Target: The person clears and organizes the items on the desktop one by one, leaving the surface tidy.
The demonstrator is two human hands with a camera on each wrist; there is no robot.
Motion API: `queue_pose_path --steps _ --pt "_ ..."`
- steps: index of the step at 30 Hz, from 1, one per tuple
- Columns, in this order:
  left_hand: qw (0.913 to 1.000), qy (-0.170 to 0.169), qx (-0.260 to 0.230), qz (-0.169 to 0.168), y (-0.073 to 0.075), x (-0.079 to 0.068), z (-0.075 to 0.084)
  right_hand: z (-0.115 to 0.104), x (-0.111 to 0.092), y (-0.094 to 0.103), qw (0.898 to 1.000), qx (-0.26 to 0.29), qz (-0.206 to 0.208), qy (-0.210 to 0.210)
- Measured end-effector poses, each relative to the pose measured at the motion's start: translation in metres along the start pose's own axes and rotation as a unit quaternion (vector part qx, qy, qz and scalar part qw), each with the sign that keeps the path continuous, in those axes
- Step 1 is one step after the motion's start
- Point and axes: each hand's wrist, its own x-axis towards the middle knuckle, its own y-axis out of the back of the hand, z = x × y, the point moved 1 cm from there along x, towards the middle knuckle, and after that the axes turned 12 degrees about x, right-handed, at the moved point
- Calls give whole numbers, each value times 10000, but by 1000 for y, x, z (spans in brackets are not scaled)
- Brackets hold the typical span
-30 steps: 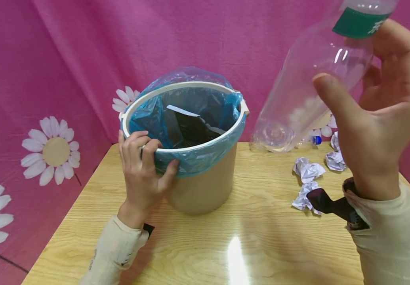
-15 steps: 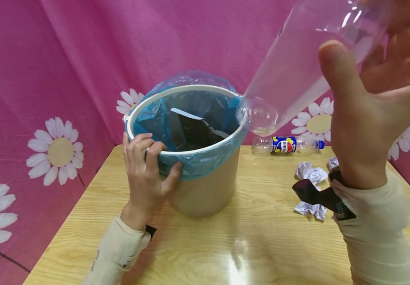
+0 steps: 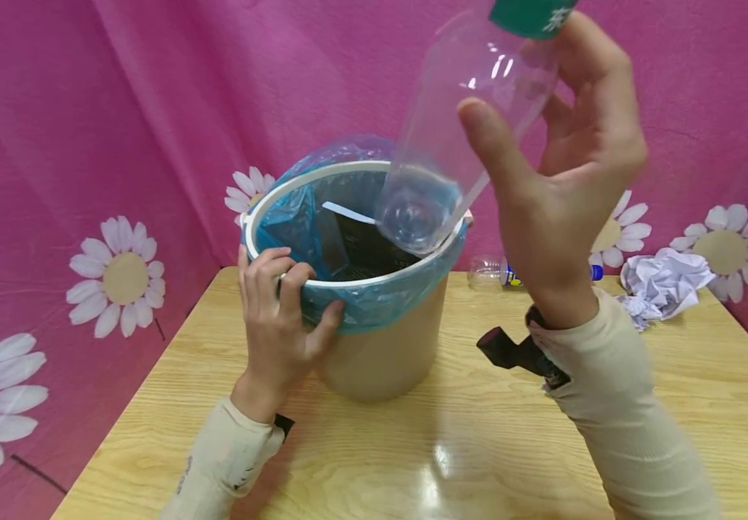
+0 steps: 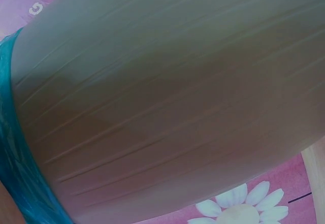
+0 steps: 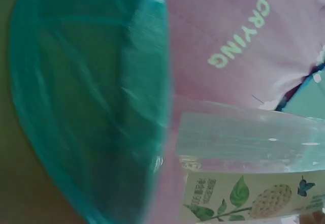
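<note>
There stood the beige bin [image 3: 383,361] on the worktop [image 3: 478,448], upright, a blue liner [image 3: 380,307] folded out over its white rim [image 3: 354,283], and down inside it lay a black piece [image 3: 367,242] with a pale edge! The left hand [image 3: 276,318] had its grip on the near left of that rim, fingers curled over, thumb against the liner outside. And the right hand [image 3: 562,177]? Its grip was closed round a clear bottle [image 3: 435,137] with a green label [image 3: 532,16], held tilted, base downward, that base lined up with the right side of the bin's mouth; whether it had dipped below the rim, I couldn't tell. Behind the right wrist, a second bottle [image 3: 486,271] lay on its side, partly hidden, its blue cap [image 3: 597,273] showing, with crumpled paper [image 3: 666,282] just beside it.
</note>
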Motion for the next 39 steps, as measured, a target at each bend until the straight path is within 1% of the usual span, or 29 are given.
queue_pose_path --steps 2,7,11,14,17,19,21,23,25,31,39 --pt "10000 -15 12 6 0 0 0 4 -8 -3 9997 -117 -184 -109" --pt "10000 -51 36 -16 0 -1 0 13 -26 -5 9964 -419 -493 -554" --pt "10000 -58 47 -10 1 0 0 19 -36 -3 9885 -837 -908 -877" --pt "10000 -74 47 5 1 1 0 23 -45 1 9755 -1331 -1322 -1149" --pt "10000 -80 57 -1 0 2 0 27 -54 7 9565 -1840 -1725 -1464" --pt "9999 -79 81 -23 0 1 0 30 -60 12 9433 -2131 -1989 -1586" --pt "9999 -65 102 -46 1 1 0 32 -65 16 9321 -2330 -2154 -1745" --pt "9999 -53 119 -64 0 0 0 34 -68 19 9261 -2394 -2250 -1856" --pt "9999 -32 121 -90 1 0 0 35 -71 22 9257 -2384 -2275 -1856" --pt "9998 5 147 -142 1 1 0 36 -72 30 9342 -2271 -2139 -1729" --pt "9997 29 172 -163 1 0 1 31 -74 48 9323 -2370 -1936 -1926"
